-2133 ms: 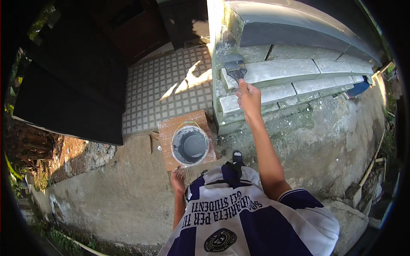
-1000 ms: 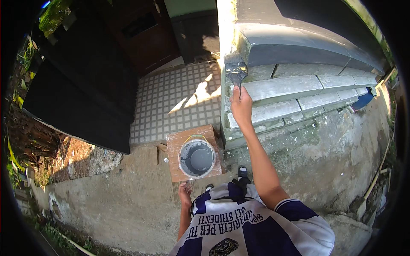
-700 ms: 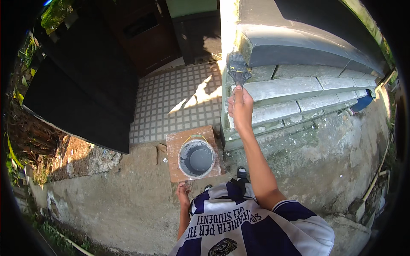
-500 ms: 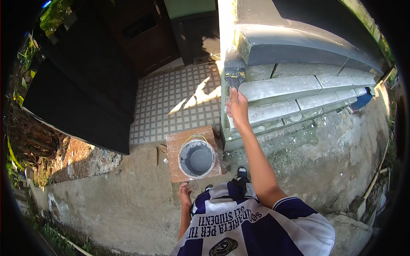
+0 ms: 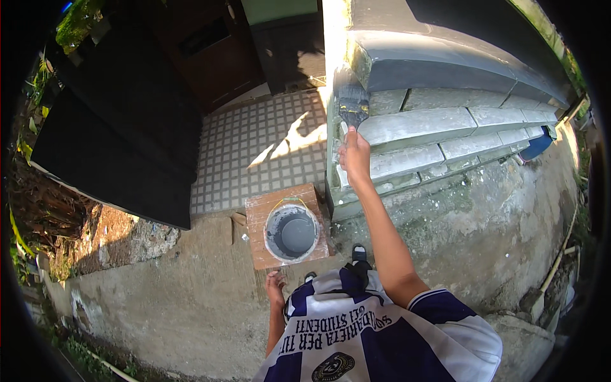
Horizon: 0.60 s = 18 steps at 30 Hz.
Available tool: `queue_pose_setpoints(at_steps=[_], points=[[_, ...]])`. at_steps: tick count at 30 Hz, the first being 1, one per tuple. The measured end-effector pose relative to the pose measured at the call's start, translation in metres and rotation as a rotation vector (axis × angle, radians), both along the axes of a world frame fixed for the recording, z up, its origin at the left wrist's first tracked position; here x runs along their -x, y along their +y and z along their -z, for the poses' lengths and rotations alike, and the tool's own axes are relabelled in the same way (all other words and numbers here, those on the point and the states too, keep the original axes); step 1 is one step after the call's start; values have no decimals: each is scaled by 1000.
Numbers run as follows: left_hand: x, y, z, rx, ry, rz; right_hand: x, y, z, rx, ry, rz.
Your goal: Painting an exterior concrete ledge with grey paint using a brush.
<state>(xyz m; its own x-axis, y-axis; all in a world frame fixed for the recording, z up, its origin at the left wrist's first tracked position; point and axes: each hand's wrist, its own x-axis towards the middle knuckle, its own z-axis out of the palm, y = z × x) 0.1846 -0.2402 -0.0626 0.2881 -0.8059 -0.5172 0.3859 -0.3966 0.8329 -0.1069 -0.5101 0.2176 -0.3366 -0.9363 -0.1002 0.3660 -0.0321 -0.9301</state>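
Observation:
My right hand [image 5: 354, 155] is closed round the handle of a wide paintbrush [image 5: 353, 105]. The brush's grey-coated bristles point away from me against the end of the low wall [image 5: 349, 79], where a dark grey coat shows. Below and to the left, a bucket [image 5: 296, 233] of grey paint, its rim smeared and its yellow handle tipped to the far side, rests on a wooden stool [image 5: 258, 223]. My left hand [image 5: 275, 288] hangs beside the stool's near edge, loosely curled and holding nothing that I can see.
Stepped concrete ledges [image 5: 420, 127] run off to the right under the dark-painted wall. A tiled porch [image 5: 254, 159] lies ahead, bordered on the left by a black panel [image 5: 114, 146]. Rough concrete ground [image 5: 191, 293] spreads around my sandalled feet. Someone in blue [image 5: 538, 146] is partly visible far right.
The paintbrush has come slightly down toward me along the wall end, my right hand with it. My left hand stays by the stool.

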Motion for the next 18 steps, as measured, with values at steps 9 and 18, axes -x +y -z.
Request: queue_pose_setpoints(at_steps=[9,18], points=[[7,-4,-2,-6,-4,17,15,31,1,-137,-185,-219],[-3,-11,4,34,23,8,24,15,-69,-133,-275,-355]])
